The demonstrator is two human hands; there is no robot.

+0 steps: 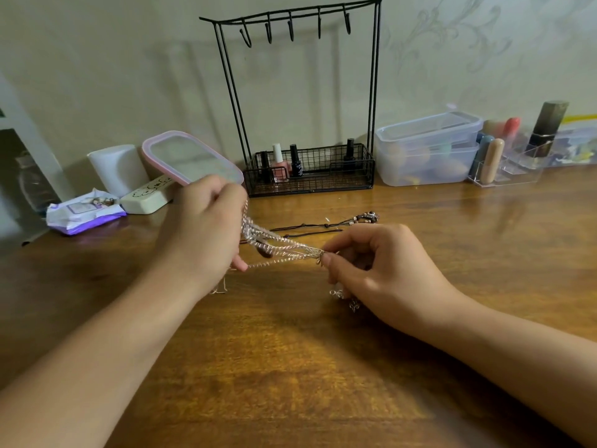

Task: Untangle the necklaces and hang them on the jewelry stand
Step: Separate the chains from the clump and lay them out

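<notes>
Status: early, untangling stage. Nothing is hung yet; all hooks on the jewelry stand [298, 101] are seen bare.

A bundle of silver chains [277, 245] is held stretched between the two hands, above the wooden table [290, 367]. The left hand [206, 227] is closed around one end, with strands fanning out from under the fingers; one strand is caught at the lowest fingertip. The right hand [381, 266] is pinched, thumb to forefinger, on the other end where the strands converge into a knot. The hands are kept apart, chains taut between them. How many chains are in the bundle cannot be told.

A dark cord necklace [326, 225] with beads is seen lying flat on the table behind the hands, in front of the stand, apparently separate from the bundle. Small silver bits are visible below the right hand; what they belong to is unclear.

Left, by judgement: knot to be worked loose, chains separated, every piece hung.
</notes>
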